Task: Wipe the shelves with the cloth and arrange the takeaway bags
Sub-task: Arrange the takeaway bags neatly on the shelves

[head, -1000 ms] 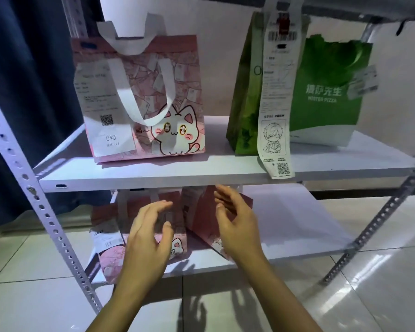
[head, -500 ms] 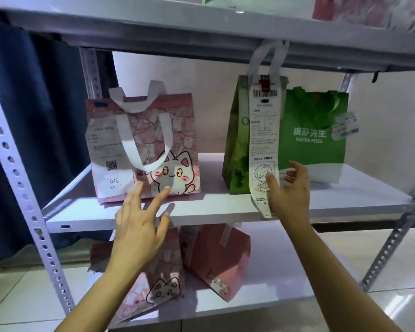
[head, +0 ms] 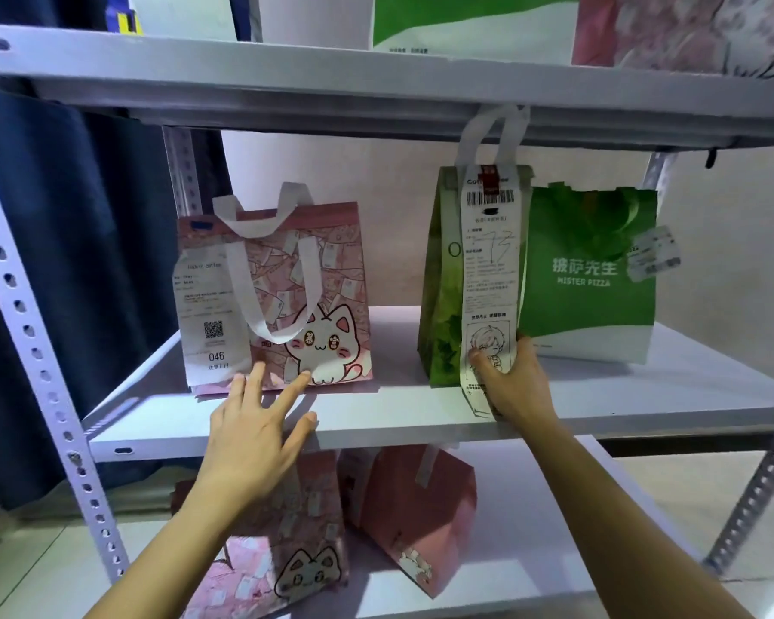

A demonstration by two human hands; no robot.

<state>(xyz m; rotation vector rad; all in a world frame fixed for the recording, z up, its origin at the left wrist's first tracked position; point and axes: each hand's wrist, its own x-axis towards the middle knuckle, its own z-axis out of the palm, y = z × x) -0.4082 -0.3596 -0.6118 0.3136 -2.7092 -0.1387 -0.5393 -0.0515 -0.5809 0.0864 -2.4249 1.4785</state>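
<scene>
Both hands are up at the middle shelf [head: 421,417] now. The left hand [head: 253,433] is reaching in with fingers spread and straight, tips just touching the bottom edge of the pink bag [head: 313,279], gripping nothing. That bag is standing upright on the left half of the shelf, its slip hanging down the front.

Over on the right, the right hand [head: 510,386] is wrapping round the foot of the tall green bag [head: 441,283], thumb pressing on the long receipt [head: 490,279] that is dangling down its front, fingers curling behind the edge. Just behind and to the right, the pizza bag [head: 593,279] is standing upright, its side against the tall one as far as I can judge.

Down below, two more pink bags [head: 313,556] are leaning over on the lower shelf [head: 532,542], not yet straightened. No cloth is showing anywhere in this view.

Now the risks. The tall green bag is narrow and high, being held low down, so a pull at the base could be tipping it backward into the pizza bag. The thumb is sitting on thin paper; a drag there could be tearing the receipt off. Its handles are reaching right up to the shelf above and could be snagging if lifted. And the left hand, only fingertips on, could be shoving the pink bag askew.
</scene>
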